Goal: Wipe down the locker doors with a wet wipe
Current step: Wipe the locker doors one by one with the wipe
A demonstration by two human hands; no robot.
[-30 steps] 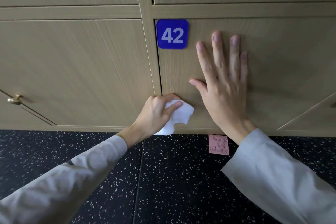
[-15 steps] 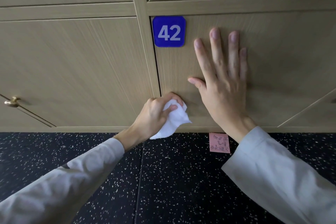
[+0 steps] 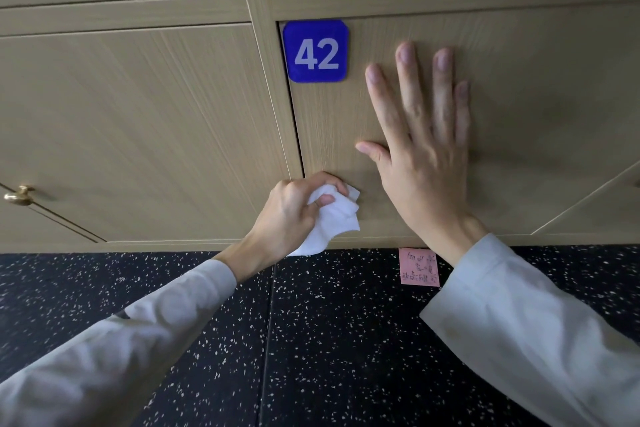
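— Bunching up, that is what the wet wipe (image 3: 334, 218) has done. A second ago it stuck out flat past the fingers; now it is more scrunched inside the left hand (image 3: 294, 215).

— Is the grip tight on it?

— Yes. The left hand's fingers and thumb are curled round the wipe, and a loose tail hangs down below the fist. The hand has slid up a little too, to the bottom left corner of the locker door (image 3: 502, 114) marked with the blue number plate (image 3: 315, 51). It sits right at the crack between this door and the door on the left (image 3: 138, 132).

— And the other hand?

— The right hand (image 3: 426, 149) has stayed flat on the door, fingers straight and spread, holding nothing. It looks like it is pushing to keep the door steady.

— So what does that mean for the job?

— I think the wiping is now at the low left edge of this door. Most of the door looks still to be done, but I cannot see wet marks to be sure.

— Anything inside the lockers?

— All the doors I can see are shut, so what is in them is hidden. A gold knob (image 3: 19, 195) sits at the far left. A pink note (image 3: 419, 267) lies on the speckled floor (image 3: 346, 340), touching the bottom edge of the lockers.
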